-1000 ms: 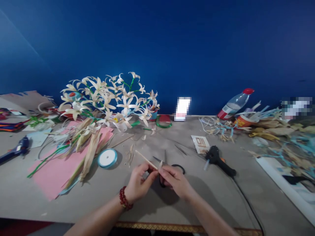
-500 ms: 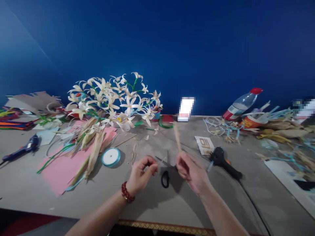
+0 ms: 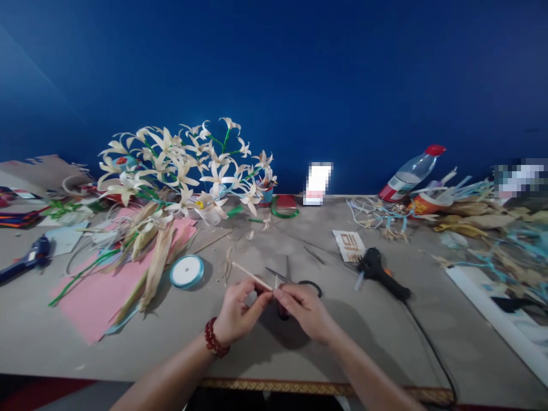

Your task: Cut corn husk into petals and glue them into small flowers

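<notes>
My left hand (image 3: pixel 237 311) and my right hand (image 3: pixel 305 308) meet over the near middle of the grey table (image 3: pixel 265 348). Both pinch a thin wooden stick (image 3: pixel 250 275) that slants up and to the left from the fingertips. A small pale sliver stands at the point where the fingers meet. A red bead bracelet (image 3: pixel 212 345) circles my left wrist. Black-handled scissors (image 3: pixel 295 281) lie on the table just behind the hands, partly hidden by my right hand.
A bouquet of pale husk flowers (image 3: pixel 188 171) stands at the back left above a pink sheet (image 3: pixel 98 297) with dried husks. A ribbon spool (image 3: pixel 187 272), a black glue gun (image 3: pixel 379 274) with its cord, a blue glue gun (image 3: pixel 25 260), a plastic bottle (image 3: pixel 409 174) and husk scraps lie around.
Half a second ago my right hand held the stick upright, apart from my left hand. Now the hands are together again, with the stick slanting left as it did a second ago.
</notes>
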Available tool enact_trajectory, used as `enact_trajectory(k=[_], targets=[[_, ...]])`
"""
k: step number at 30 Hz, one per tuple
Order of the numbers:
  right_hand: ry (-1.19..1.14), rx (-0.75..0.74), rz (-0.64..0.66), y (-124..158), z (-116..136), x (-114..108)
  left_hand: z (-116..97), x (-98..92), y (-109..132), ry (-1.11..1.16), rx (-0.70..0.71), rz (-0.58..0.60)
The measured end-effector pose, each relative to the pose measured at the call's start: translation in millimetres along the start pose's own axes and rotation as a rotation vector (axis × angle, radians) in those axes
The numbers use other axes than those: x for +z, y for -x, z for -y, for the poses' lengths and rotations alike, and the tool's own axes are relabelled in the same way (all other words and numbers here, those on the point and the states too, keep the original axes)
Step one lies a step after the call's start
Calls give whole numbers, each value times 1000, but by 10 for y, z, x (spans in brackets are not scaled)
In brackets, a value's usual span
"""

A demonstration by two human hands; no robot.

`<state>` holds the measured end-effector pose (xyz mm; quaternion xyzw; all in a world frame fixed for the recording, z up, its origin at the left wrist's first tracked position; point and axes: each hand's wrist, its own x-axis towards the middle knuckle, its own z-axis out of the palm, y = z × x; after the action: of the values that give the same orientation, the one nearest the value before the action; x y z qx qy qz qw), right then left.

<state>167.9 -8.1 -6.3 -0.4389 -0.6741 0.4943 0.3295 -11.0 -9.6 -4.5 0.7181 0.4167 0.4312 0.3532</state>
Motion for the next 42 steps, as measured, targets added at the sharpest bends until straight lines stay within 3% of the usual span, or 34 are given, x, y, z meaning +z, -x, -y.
enact_trajectory(k=[5, 9, 10, 12, 14, 16, 20, 23, 31, 37, 42], targets=[[-429, 295, 216, 60, 37, -79, 8, -3, 25, 31, 70, 56], [-508, 263, 425, 157, 29, -249, 80, -40, -51, 20, 12, -3], [-526, 225, 419, 162, 18, -287, 92, -51, -71, 12, -19, -27], [-574, 176, 223, 133, -9, -332, 95, -61, -94, 20, -57, -53], [-551, 193, -109, 70, -28, -326, 72, -50, -90, 41, -50, -45], [-386, 186, -252, 15, -28, -275, 42, -25, -69, 48, -31, -26], [107, -26, -86, 4, 14, -101, 29, 9, -36, 27, -24, -11], [253, -110, -30, 31, 36, 10, 49, 7, -31, -16, -36, -13], [21, 18, 124, 34, -63, -12, 14, -37, -11, -36, 49, 4], [58, 17, 92, 29, -119, -37, 22, -39, -46, -18, 85, 68], [-265, 131, 297, 26, -105, -54, -4, -27, -15, 26, 146, 109]])
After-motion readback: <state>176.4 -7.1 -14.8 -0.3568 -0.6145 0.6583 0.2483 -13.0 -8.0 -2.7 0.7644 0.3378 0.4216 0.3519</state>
